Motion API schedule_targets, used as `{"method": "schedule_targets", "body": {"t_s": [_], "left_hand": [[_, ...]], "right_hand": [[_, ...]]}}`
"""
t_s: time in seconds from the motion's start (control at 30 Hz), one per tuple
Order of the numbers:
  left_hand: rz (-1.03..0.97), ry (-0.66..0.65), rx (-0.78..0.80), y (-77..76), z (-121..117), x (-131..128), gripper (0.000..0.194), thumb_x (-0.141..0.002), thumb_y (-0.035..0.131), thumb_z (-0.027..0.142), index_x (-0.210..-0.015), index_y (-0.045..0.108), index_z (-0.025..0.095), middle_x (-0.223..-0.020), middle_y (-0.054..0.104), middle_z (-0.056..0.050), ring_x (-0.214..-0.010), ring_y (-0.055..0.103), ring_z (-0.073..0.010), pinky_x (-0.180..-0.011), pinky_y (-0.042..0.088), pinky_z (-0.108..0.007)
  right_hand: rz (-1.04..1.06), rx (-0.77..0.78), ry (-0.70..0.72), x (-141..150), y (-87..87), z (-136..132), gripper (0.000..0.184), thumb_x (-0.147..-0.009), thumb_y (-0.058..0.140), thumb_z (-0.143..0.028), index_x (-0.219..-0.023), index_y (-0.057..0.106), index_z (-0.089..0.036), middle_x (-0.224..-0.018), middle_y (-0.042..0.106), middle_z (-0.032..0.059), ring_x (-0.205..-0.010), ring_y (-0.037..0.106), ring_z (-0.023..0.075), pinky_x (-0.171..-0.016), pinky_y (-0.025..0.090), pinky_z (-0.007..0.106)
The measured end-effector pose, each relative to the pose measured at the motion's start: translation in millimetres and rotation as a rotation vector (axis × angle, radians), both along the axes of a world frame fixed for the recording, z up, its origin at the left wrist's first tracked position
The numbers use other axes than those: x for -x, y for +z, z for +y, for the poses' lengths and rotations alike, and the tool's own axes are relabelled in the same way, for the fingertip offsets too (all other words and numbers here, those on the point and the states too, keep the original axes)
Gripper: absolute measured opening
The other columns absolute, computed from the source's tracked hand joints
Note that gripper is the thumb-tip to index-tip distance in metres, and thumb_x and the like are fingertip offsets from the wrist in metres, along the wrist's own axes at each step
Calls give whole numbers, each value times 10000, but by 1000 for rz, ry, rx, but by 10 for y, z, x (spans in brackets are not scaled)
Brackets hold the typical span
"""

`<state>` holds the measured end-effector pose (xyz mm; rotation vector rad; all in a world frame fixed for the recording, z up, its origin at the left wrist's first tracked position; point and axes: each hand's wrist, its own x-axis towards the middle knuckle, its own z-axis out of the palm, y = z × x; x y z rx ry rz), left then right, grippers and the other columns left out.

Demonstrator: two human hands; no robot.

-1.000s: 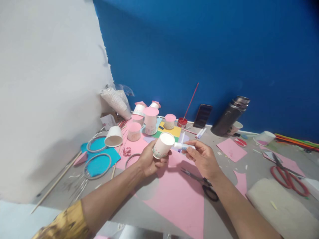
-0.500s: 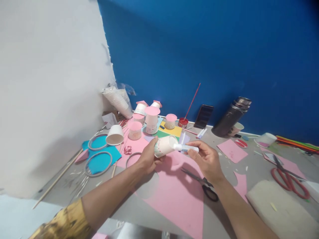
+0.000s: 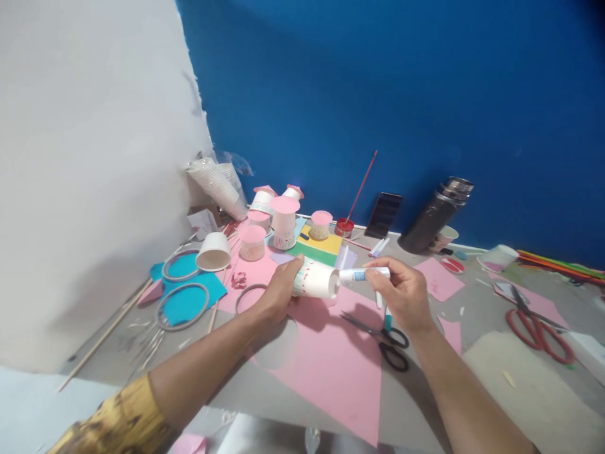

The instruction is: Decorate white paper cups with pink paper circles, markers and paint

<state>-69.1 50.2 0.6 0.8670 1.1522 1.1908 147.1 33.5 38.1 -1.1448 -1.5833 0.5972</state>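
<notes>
My left hand (image 3: pixel 278 290) is wrapped round a white paper cup (image 3: pixel 316 278) with small red and green marks, tipped on its side with its base toward the right. In my right hand (image 3: pixel 401 290) a white glue stick (image 3: pixel 363 274) with a blue label is pinched between thumb and fingers. Its tip is at the edge of the cup's base. Below both hands lies a large pink paper sheet (image 3: pixel 335 378) with a round cutout. Black-handled scissors (image 3: pixel 385 340) rest partly on that sheet, spread a little.
Several paper cups topped with pink discs (image 3: pixel 285 205) stand behind my hands. Grey rings (image 3: pixel 182 306) lie on blue paper at left, near a tipped white cup (image 3: pixel 213 251). A dark flask (image 3: pixel 435 217), a phone (image 3: pixel 384 215) and red-handled scissors (image 3: pixel 539 334) are to the right.
The cup has turned from facing slightly up-right to nearly level, its base now toward the right. My right hand with the glue stick has shifted slightly right. The view has moved a little.
</notes>
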Motion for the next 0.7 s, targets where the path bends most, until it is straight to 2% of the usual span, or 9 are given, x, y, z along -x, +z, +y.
{"method": "schedule_targets", "body": {"t_s": [0.13,0.37,0.43,0.6,0.7], "left_hand": [[4,-14,10,-19,16,1,410,-863,593,590,-769,506,200,-530,454,42,-415,414,-107,-355,272,-202],[102,4,-57,-22,-17,18,401,-881,555,586,-762,498,207,-564,487,30,-460,449,-117,-376,295,-201],[121,6,-72,-18,-20,23,398,-889,538,581,-759,499,206,-565,485,28,-464,444,-118,-381,297,-203],[178,10,-77,-11,-19,31,390,-900,502,573,-763,501,207,-586,485,26,-483,431,-119,-395,297,-210],[230,9,-106,18,-37,31,374,-910,486,550,-769,504,204,-629,499,19,-532,440,-123,-429,320,-214]], "right_hand": [[-26,-47,59,29,5,-36,105,-800,696,-293,-792,744,-200,-598,606,-32,-491,437,98,-465,367,230],[-84,-195,-55,59,-30,-44,70,-829,689,-257,-819,732,-204,-662,666,-29,-489,457,92,-479,405,227],[-149,-271,-30,61,-23,-63,41,-827,693,-218,-839,732,-211,-678,677,-33,-509,484,93,-502,423,221],[-261,-406,138,62,19,-99,102,-823,678,-138,-876,719,-215,-708,690,-32,-542,529,99,-507,431,217],[-263,-456,122,62,28,-80,116,-833,679,-127,-900,709,-216,-734,692,-16,-575,544,115,-531,448,236]]}}
